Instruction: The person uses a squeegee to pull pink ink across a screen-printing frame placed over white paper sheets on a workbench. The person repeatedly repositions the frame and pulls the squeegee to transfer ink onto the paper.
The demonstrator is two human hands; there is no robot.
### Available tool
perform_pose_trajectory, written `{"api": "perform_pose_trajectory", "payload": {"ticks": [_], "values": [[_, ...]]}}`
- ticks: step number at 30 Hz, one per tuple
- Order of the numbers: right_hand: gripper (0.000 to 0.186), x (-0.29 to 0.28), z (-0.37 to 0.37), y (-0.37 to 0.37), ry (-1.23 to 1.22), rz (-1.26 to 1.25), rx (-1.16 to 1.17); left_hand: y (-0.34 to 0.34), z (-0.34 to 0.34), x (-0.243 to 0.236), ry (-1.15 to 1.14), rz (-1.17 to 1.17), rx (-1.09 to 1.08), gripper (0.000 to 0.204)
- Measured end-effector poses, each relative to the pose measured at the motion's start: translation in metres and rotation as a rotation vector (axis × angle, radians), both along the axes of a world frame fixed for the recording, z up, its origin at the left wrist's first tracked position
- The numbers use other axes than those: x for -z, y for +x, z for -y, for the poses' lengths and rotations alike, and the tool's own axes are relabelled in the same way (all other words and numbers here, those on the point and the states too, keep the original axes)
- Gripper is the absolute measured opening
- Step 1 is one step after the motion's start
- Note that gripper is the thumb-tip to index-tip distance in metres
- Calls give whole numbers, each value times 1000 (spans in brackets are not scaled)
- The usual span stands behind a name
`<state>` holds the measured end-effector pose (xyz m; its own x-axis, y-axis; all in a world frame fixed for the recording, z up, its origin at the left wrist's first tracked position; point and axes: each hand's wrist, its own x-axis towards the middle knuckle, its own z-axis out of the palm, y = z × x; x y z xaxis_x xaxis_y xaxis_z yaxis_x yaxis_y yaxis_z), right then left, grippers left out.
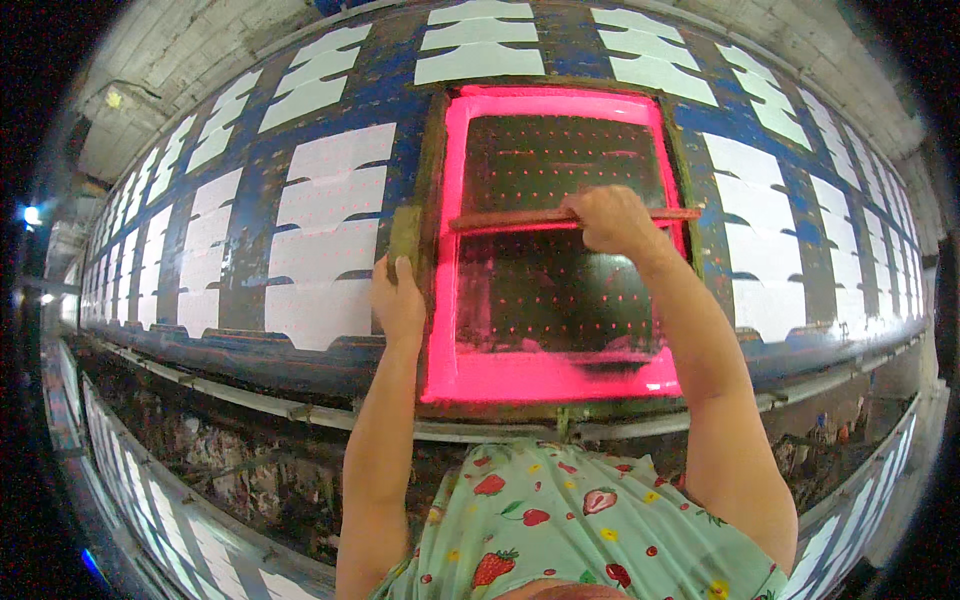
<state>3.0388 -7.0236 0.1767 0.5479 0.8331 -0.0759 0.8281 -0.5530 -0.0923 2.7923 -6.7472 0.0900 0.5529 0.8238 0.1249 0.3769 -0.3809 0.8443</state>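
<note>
Gripping squeegee (500,219) right, slat (405,232) left, hands (612,220) curled closed — blue table (570,50) beneath, grey concrete (125,145) beyond

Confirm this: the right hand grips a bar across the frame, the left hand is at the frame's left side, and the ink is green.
The ink is pink, not green, as the head view shows. The right hand grips a bar across the frame, with the left hand at the frame's left side.
</note>
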Motion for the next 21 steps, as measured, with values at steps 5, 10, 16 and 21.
{"api": "perform_pose_trajectory", "payload": {"ticks": [5,10,16,21], "values": [[31,-1,33,-117,-15,-41,81,-3,-1,7,-39,129,40,50],[33,-3,63,-222,71,-32,70,-7,0,4,-31,170,82,53],[39,-1,83,-278,103,32,97,-5,-1,6,-40,114,85,55],[52,6,103,-298,280,37,59,-4,-3,10,-63,119,101,51]]}}
